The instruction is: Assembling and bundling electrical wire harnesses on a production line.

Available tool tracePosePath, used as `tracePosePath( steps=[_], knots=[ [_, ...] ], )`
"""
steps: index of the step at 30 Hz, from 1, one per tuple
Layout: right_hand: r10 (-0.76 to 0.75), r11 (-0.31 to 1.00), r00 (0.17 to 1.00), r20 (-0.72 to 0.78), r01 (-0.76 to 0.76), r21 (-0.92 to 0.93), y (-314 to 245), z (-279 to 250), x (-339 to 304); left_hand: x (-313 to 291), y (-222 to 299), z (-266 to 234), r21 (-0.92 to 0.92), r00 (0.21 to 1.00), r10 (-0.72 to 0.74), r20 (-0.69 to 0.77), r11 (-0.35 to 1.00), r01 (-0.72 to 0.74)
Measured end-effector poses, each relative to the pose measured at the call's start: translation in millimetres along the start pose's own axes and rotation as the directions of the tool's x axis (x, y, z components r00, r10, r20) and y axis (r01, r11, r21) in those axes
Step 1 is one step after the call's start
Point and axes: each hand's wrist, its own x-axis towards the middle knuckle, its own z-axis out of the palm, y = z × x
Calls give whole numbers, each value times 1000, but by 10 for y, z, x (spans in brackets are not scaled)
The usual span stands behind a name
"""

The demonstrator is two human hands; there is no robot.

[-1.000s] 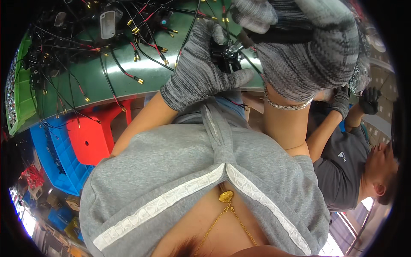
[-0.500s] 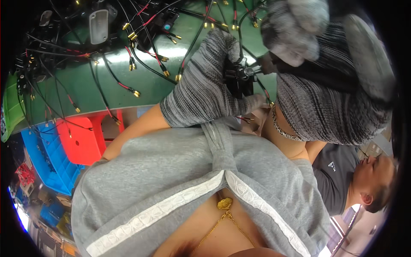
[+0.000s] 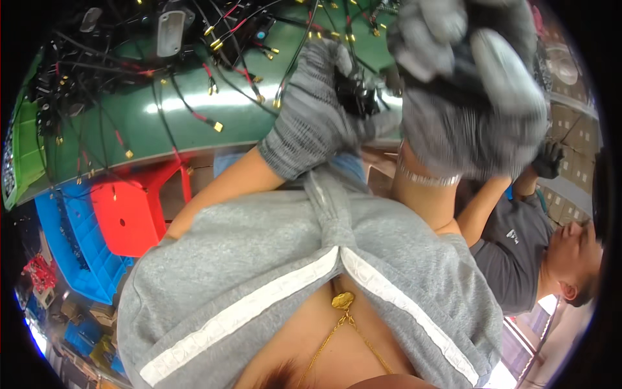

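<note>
A green worktop (image 3: 194,110) fills the upper left of the frame, strewn with black and red wire leads (image 3: 214,84) ending in brass terminals. Below it, at left, a red stool (image 3: 136,207) stands against a blue crate (image 3: 71,240). At right a co-worker in a dark grey shirt (image 3: 512,253) sits lower down. The right hand (image 3: 473,91), gloved in grey knit, is blurred at upper right, its grip wrapped round something dark that cannot be made out. The left hand (image 3: 317,110), gloved alike, has its grip closed on a small black connector (image 3: 355,97) at upper centre, just above the worktop's edge.
</note>
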Motion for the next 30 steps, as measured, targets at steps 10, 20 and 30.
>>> tracePosePath(
  steps=[10,20,30],
  knots=[
    [-210,977,832,-513,192,-88,57,668,56,48,-231,-160,194,994,92,-52,978,-81],
    [-115,969,989,-90,131,210,-51,148,-20,-231,223,-195,721,909,348,229,567,-399],
    [158,986,940,301,-135,-98,-258,-472,-26,-239,236,-4,714,937,286,199,613,-339]
  ],
)
